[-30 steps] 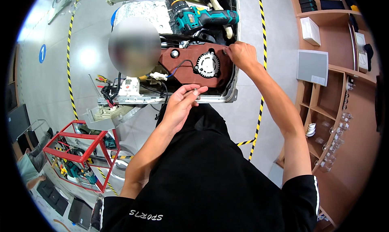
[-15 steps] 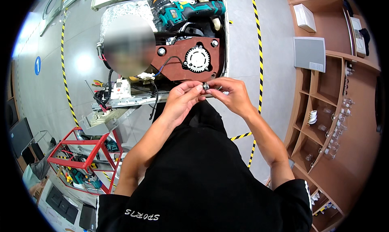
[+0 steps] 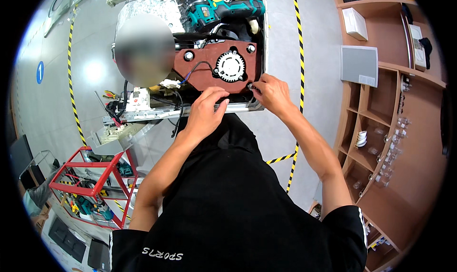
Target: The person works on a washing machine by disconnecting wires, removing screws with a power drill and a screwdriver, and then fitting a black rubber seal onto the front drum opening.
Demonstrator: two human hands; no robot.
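Note:
My right hand [image 3: 269, 93] pinches a small metal fastener [image 3: 251, 86] at the lower right corner of a reddish-brown plate [image 3: 200, 77]. My left hand [image 3: 206, 110] is by the plate's lower edge, thumb and fingers apart, with nothing visible in it. The plate has a white toothed disc [image 3: 231, 66] in a cutout, bolts [image 3: 188, 55] near its top corners and a wire running to a white connector [image 3: 170, 83]. It lies inside a metal-framed appliance [image 3: 264, 39], where a teal drill [image 3: 216, 10] rests above it.
Wiring and a white module [image 3: 141, 101] are at the appliance's left, beside a blurred round area. A red tool cart [image 3: 90, 165] stands lower left, with someone's sleeve [image 3: 33, 198] at the far edge. Brown shelving [image 3: 385, 96] runs along the right; striped tape [image 3: 300, 58] marks the floor.
My hands were together on the small metal part half a second ago. They have parted; my right hand has moved up to the plate's corner with it, and my left no longer holds it.

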